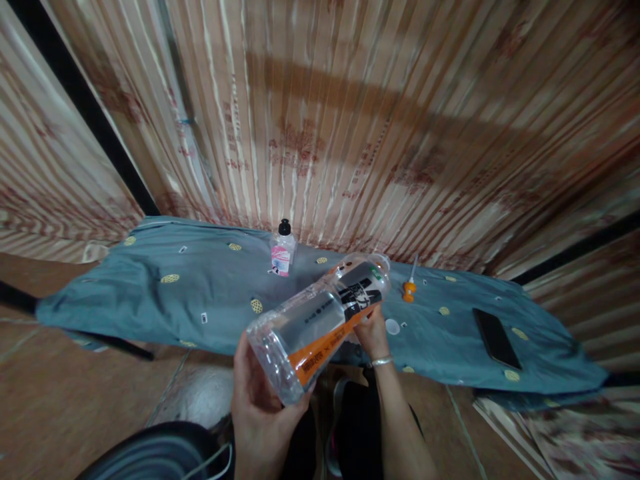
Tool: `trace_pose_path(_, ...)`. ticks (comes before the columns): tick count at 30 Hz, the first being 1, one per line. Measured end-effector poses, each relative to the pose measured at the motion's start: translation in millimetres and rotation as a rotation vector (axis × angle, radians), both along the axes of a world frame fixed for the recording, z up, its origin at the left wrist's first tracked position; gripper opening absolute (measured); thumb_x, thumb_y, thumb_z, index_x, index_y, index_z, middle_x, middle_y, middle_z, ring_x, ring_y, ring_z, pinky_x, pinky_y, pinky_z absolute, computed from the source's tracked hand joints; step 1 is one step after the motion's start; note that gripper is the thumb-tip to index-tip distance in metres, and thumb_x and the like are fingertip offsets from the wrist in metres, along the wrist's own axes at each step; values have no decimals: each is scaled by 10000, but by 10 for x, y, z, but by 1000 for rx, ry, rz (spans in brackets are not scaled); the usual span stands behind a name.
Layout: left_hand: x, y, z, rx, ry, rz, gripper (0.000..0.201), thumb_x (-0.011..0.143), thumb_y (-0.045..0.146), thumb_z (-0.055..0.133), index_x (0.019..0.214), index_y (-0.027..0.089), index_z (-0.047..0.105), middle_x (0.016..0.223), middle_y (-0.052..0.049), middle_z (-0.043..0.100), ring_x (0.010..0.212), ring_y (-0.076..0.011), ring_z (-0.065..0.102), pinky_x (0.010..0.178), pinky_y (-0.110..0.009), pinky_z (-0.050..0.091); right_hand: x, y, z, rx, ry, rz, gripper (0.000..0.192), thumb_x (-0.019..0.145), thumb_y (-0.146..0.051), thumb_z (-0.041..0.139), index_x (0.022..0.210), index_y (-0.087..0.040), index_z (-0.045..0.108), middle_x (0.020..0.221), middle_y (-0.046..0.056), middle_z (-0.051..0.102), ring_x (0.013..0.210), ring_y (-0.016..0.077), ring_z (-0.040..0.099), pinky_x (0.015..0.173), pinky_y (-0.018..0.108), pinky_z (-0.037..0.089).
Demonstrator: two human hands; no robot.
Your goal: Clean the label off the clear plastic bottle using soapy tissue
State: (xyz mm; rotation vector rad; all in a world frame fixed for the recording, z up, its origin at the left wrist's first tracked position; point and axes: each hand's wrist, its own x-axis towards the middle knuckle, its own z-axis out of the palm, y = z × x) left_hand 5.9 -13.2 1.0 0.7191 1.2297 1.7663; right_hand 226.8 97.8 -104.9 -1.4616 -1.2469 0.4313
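Note:
A large clear plastic bottle (320, 319) with an orange and black label lies tilted in both my hands, its base toward me and its neck pointing away to the right. My left hand (260, 407) cups the base from below. My right hand (373, 330) grips it near the shoulder; a bracelet circles that wrist. The bottle's mouth has no cap. A small white cap (393, 326) lies on the blue-grey cloth (200, 287) just right of my right hand.
On the cloth stand a small bottle (283, 250) with a black top and pink label, an orange nozzle piece (409, 288) and a black phone (496, 337). Striped curtains hang behind. A dark round container (155, 453) sits at my lower left on the tiled floor.

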Motion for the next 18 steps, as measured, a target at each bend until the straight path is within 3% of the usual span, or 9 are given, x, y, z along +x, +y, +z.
trace_pose_path(6, -10, 3, 1, 7, 0, -8, 956, 564, 215, 1003, 1449, 266, 646, 1391, -96, 749, 1228, -332, 759, 946, -334, 648, 73, 47, -48, -52, 36, 8, 726, 695, -486, 824, 1310, -166, 608, 1132, 156, 802, 984, 331, 773, 891, 497, 660)
trace_pose_path(12, -12, 0, 1, 3, 22, -14, 936, 577, 220, 1000, 1442, 290, 649, 1377, -71, 755, 1209, -314, 766, 950, -334, 650, -5, 13, -2, 1, 54, -15, 717, 717, -525, 816, 1299, -157, 619, 1131, 166, 796, 1020, 345, 773, 929, 508, 649)
trace_pose_path(18, -16, 4, 16, -3, 37, -25, 958, 573, 221, 997, 1459, 269, 638, 1382, -89, 748, 1205, -319, 764, 943, -330, 645, -4, -13, -25, -51, 39, -48, 658, 721, -540, 796, 1228, -157, 626, 1092, 164, 799, 990, 343, 771, 897, 519, 647)
